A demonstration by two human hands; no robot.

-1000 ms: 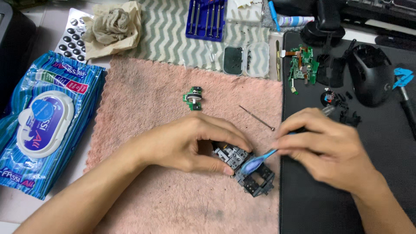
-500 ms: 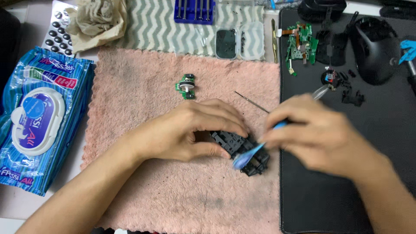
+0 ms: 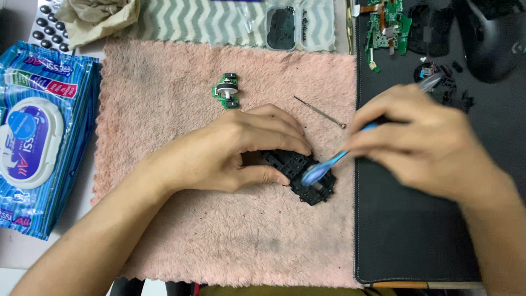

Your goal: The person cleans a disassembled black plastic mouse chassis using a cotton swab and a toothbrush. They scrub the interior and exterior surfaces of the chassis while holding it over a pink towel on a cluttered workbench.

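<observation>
Fingers of left hand (image 3: 230, 151) pinch black plastic frame (image 3: 298, 175) at frame centre; right hand (image 3: 424, 142) fingers close around blue brush (image 3: 323, 166). Frame appears light, rigid, brittle: grip outer edges.

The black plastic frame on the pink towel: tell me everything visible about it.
The black plastic frame is a small, angular moulded part with openings and ribs, lying flat on the pink towel near its right edge. The left hand pins its left end with thumb and fingers, hiding that part. The blue brush, held by the right hand, rests its head on top.
</observation>
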